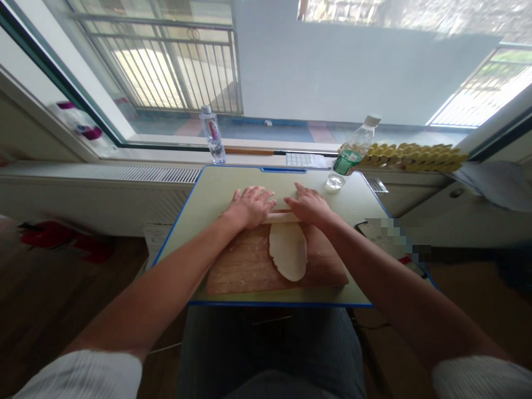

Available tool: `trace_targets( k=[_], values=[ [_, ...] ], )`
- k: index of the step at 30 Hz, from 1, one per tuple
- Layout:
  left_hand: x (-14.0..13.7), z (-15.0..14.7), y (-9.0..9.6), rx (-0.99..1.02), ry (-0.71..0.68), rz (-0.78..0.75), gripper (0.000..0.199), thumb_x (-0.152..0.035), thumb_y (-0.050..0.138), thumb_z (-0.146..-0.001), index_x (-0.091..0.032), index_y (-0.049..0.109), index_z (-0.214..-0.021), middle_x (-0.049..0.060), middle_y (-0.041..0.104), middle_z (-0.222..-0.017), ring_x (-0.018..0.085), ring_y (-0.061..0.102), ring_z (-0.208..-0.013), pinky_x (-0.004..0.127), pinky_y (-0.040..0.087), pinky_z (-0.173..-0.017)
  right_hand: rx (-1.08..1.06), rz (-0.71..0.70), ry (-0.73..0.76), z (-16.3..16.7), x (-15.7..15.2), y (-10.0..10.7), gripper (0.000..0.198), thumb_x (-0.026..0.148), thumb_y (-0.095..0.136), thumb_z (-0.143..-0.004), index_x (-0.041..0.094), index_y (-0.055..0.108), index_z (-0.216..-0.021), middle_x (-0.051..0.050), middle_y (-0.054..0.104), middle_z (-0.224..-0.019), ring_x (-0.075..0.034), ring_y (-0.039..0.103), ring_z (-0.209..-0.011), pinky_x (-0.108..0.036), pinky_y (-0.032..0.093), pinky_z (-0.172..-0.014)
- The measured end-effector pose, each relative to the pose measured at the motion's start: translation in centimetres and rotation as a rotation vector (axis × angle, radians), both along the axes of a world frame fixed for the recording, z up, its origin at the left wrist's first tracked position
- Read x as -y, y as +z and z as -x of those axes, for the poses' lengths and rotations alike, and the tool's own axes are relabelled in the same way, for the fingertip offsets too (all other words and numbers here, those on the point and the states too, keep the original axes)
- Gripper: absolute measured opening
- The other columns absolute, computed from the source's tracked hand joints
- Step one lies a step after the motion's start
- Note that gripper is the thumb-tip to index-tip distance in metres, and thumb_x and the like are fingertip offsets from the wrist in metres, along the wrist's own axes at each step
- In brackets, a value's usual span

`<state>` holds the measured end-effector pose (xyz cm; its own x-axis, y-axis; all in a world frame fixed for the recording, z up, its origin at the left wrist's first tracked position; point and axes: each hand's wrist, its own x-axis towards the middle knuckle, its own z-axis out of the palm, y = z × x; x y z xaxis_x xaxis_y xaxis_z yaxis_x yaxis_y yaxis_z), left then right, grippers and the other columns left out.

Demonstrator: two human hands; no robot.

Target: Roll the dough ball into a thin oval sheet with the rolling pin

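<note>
left hand (249, 206) | right hand (310, 205) — fingers flat (unclenched) on rolling pin (281, 217) | dough (288, 250) below

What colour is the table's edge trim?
Blue, on the table rim; clearest in the head view.

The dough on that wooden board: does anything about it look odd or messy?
Slightly: the dough has rolled out lopsided, a long uneven oval. Both hands, left and right, press the rolling pin at its far end.

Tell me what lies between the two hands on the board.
In the head view, a short stretch of the rolling pin shows between the left hand and right hand, at the flattened dough's far end.
</note>
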<state>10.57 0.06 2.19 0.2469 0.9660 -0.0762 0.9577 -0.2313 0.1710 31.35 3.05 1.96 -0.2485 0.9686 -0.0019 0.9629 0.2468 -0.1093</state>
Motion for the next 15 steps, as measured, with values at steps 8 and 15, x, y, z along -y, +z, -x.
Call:
trace_targets(
  k=[8,15],
  values=[
    [1.5,-0.4,0.3,-0.023,0.004,-0.011,0.067,-0.059,0.023,-0.113,-0.030,0.045,-0.168,0.010,0.035,-0.180,0.033,0.030,-0.167,0.068,0.021,-0.133,0.006,0.046,-0.016,0.0,2.2,0.6,0.068,0.050,0.040,-0.111,0.019,0.039,-0.171,-0.016,0.047,-0.172,-0.035,0.046,-0.155,-0.050,0.038,-0.125],
    [6.7,-1.1,0.6,-0.035,-0.012,-0.043,0.066,-0.057,0.020,-0.115,-0.029,0.044,-0.169,0.006,0.037,-0.180,0.031,0.032,-0.167,0.066,0.022,-0.135,0.003,0.000,0.021,-1.0,7.6,1.3,0.063,0.040,0.029,-0.112,0.018,0.043,-0.169,-0.012,0.049,-0.171,-0.035,0.040,-0.158,-0.058,0.033,-0.128]
  ],
)
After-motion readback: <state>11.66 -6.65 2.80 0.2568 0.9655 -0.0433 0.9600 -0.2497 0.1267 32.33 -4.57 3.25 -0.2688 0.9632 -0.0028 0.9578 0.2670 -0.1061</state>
